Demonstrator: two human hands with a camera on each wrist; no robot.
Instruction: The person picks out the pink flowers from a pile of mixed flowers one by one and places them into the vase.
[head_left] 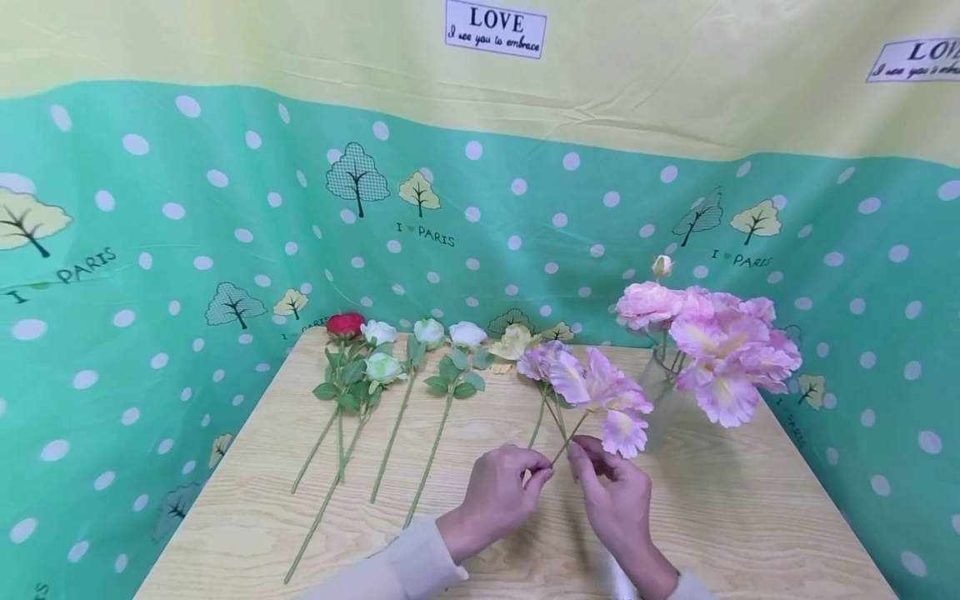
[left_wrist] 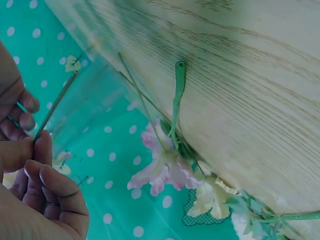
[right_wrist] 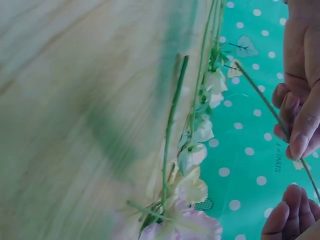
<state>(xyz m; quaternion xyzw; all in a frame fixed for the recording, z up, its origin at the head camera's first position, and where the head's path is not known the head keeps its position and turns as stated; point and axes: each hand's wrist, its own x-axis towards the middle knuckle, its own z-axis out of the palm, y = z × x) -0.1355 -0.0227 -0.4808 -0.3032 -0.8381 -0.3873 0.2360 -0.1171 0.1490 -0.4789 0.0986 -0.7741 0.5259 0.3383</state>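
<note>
My left hand point(head_left: 504, 493) pinches the thin green stem point(left_wrist: 56, 105) of a pink artificial flower point(head_left: 603, 387) between thumb and forefinger. The flower's ruffled petals have yellowish centres. Close by on the right, my right hand point(head_left: 613, 492) has loosely bent fingers beside the stem, just under the petals. In the right wrist view, the fingers of the right hand point(right_wrist: 294, 216) lie near the stem, with no grip showing there. Behind the held flower, a mauve flower point(head_left: 536, 360) and a cream flower point(head_left: 513, 342) lie on the table.
A clear vase point(head_left: 654, 400) with several pink flowers point(head_left: 727, 342) stands at the back right. On the left lie a red rose point(head_left: 345, 324) and several white roses point(head_left: 429, 333), stems towards me. A dotted green cloth point(head_left: 450, 275) hangs behind the wooden table point(head_left: 240, 508).
</note>
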